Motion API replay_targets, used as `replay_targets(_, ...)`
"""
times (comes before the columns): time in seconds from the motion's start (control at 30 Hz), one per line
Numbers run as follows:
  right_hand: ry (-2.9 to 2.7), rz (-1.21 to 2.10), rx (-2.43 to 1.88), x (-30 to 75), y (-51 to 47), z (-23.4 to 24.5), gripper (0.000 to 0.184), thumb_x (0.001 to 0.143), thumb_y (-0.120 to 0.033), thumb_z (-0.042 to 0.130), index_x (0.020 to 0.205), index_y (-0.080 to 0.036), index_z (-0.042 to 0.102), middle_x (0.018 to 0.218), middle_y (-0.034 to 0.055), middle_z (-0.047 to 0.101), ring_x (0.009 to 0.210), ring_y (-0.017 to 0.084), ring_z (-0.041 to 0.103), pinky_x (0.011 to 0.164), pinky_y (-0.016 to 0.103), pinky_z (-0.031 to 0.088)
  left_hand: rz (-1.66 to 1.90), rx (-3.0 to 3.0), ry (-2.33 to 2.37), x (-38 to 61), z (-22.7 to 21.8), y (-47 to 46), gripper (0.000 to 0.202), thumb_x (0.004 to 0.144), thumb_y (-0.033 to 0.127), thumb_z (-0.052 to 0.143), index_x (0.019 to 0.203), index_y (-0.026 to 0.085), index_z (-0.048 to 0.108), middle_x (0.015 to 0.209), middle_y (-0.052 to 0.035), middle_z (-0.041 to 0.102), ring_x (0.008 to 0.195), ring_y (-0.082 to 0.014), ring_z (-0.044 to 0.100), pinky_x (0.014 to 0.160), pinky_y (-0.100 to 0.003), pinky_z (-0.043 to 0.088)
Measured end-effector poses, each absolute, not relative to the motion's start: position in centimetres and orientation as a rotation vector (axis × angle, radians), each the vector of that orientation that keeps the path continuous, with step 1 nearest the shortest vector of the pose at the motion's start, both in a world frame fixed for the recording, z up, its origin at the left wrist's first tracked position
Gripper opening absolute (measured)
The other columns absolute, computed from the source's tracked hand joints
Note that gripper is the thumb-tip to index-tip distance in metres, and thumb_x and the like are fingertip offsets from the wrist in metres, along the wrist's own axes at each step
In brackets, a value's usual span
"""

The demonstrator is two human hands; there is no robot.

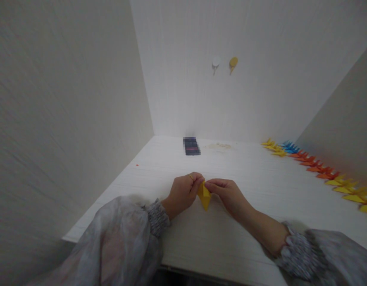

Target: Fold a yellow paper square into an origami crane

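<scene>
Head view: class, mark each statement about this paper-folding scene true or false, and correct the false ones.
1. The left hand and the right hand both pinch the yellow folded paper. True.
2. The row of folded figures includes yellow, blue and orange ones. True.
3. That row lies along the left side of the table. False: it runs along the right side.
4. Both hooks on the wall are white. False: a white hook hangs beside a yellow hook.
</scene>
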State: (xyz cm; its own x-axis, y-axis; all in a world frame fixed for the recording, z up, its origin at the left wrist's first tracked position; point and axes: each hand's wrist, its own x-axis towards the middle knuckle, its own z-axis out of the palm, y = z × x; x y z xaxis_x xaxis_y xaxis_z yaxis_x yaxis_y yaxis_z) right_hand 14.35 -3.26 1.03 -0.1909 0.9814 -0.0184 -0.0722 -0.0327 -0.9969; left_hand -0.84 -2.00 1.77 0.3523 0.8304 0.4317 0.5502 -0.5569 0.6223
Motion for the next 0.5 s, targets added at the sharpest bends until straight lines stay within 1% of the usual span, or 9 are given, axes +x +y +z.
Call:
replay_targets(0.23, -1.340, 1.312, -1.140, 14.2, -3.4, 2.1, 0.015, 0.064, -0.030, 0.061, 0.061, -0.015, 0.065, 0.060, -0.0006, 0.060, 0.058, 0.011, 0.050, 0.060, 0.025, 0.038, 1.048, 2.238, 1.219, -0.8, 1.8, -2.2, 0.029, 0.083, 0.032, 0.034, 0.074, 0.016, 0.057, 0.061, 0.0004, 0.057, 0.055, -0.0091, 0.048, 0.053, -0.020, 0.035)
replay_targets(0.4, -1.441, 1.177, -1.190, 14.4, -3.5, 2.2, 0.015, 0.065, -0.030, 0.060, 0.060, -0.016, 0.062, 0.056, -0.0017, 0.055, 0.056, 0.011, 0.047, 0.057, 0.025, 0.037, 1.066, 2.152, 1.185, -0.6, 1.9, -2.3, 0.028, 0.082, 0.032, 0.036, 0.074, 0.015, 0.057, 0.060, 0.0005, 0.055, 0.055, -0.0086, 0.047, 0.052, -0.019, 0.035)
replay_targets(0.5, -1.528, 1.047, -1.201, 14.5, -3.4, 2.0, 0.015, 0.067, -0.029, 0.058, 0.060, -0.017, 0.060, 0.057, -0.0018, 0.054, 0.057, 0.011, 0.047, 0.056, 0.024, 0.038, 1.084, 2.075, 1.164, -0.5, 1.8, -2.3, 0.029, 0.081, 0.032, 0.037, 0.071, 0.014, 0.057, 0.056, 0.0014, 0.052, 0.051, -0.0076, 0.045, 0.049, -0.018, 0.033)
